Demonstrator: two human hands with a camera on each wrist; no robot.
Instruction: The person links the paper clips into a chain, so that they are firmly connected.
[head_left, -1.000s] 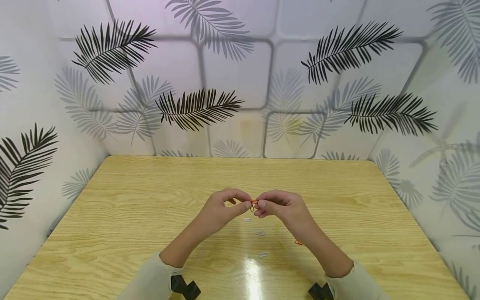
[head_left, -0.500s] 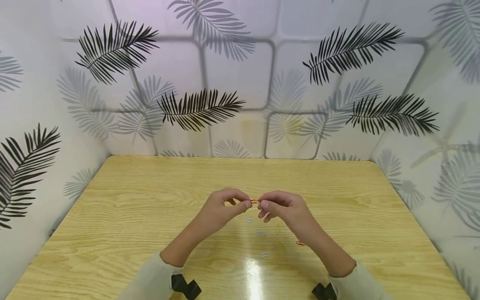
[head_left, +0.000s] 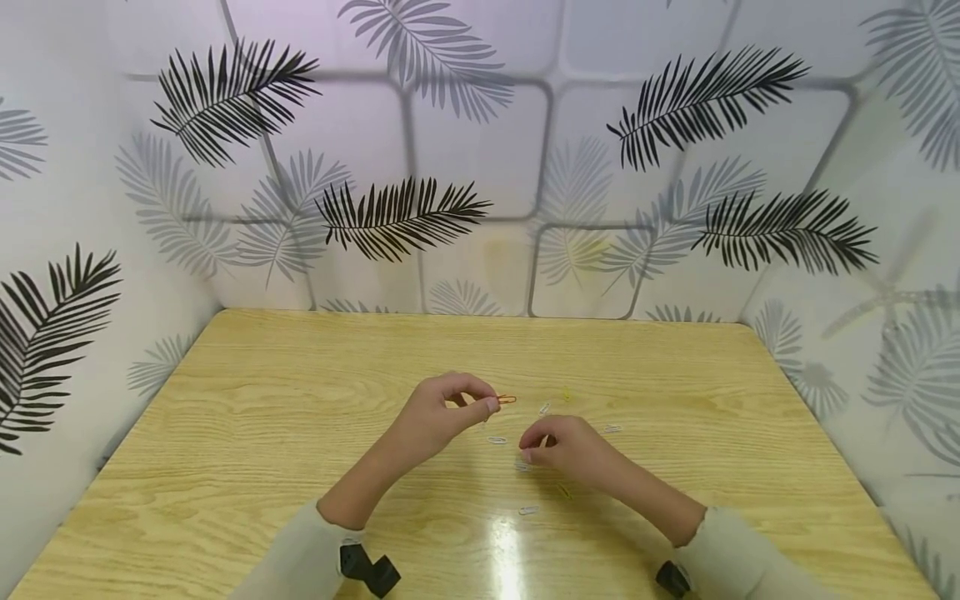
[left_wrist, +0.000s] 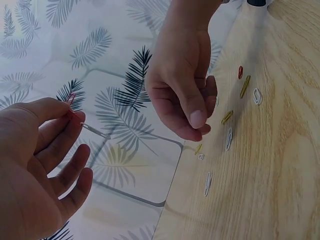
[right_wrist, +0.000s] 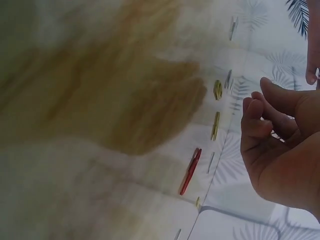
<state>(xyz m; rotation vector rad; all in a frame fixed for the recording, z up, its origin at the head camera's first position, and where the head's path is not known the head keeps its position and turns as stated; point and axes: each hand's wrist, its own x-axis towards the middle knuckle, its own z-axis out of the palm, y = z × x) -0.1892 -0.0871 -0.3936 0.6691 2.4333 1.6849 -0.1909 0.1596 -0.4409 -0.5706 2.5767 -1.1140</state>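
1. The left hand (head_left: pixel 438 412) is raised above the middle of the counter (head_left: pixel 262 433), with a paper clip (head_left: pixel 507 400) sticking out to the right of its fingertips.
2. The right hand (head_left: pixel 566 450) sits lower, to the right of the left hand and nearer the person, close to the counter.
3. Loose paper clips (head_left: pixel 497 440) lie scattered on the counter between, under and beyond the two hands.
4. A patterned wall (head_left: pixel 480 167) stands behind the counter and along both its sides.
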